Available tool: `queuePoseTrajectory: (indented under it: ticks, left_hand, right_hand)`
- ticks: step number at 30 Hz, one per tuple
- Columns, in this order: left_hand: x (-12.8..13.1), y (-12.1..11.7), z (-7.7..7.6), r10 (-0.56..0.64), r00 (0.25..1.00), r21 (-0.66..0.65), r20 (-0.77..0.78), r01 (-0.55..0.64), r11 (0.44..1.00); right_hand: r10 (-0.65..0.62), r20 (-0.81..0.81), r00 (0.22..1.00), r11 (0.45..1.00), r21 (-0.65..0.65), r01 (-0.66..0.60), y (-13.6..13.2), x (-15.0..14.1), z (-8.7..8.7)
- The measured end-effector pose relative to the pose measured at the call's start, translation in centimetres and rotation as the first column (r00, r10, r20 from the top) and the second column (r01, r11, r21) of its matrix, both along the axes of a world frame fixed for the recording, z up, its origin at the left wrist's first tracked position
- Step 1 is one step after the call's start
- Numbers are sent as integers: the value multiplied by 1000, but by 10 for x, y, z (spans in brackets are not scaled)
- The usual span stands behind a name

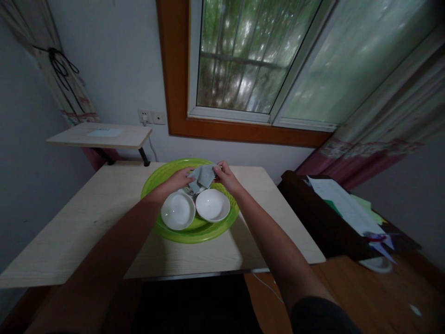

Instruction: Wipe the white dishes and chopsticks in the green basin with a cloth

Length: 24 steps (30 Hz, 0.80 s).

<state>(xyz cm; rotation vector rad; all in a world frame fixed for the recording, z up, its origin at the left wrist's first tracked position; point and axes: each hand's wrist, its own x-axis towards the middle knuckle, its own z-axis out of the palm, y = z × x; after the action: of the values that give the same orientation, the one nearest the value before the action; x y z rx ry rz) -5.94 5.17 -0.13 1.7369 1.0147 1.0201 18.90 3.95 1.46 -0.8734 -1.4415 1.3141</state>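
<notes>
A round green tray (208, 232) lies on a pale wooden table (86, 222). Two white bowls stand side by side on it, one on the left (178, 211) and one on the right (212, 205). Both my hands are over the far half of the tray and hold a grey cloth (203, 176) between them. My left hand (181, 178) pinches the cloth's left edge. The cloth's right edge is gripped by my right hand (224, 175). Under the cloth something small and shiny shows, too hidden to name.
A small wooden shelf (100, 136) juts from the wall at the back left, beside a wall socket (152, 117). A dark cabinet (313, 218) with papers (344, 204) stands to the right of the table. A window and curtains fill the back wall.
</notes>
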Motion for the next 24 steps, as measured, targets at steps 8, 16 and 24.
queuePoseTrajectory:
  ticks: [8, 16, 24]
  left_hand:
    - [-2, -2, 11, 191, 981, -55, 14, -190, 980]
    - [-5, -5, 14, 175, 982, -33, 76, -173, 984]
    - [-8, -4, 16, 219, 959, -41, 181, -215, 976]
  right_hand:
    - [19, -46, 999, 998, -53, -22, 4, 1, -2]
    - [122, 91, 988, 989, -92, -114, -1, 1, -2]
    - [7, 408, 913, 991, 117, -60, 8, -3, -17]
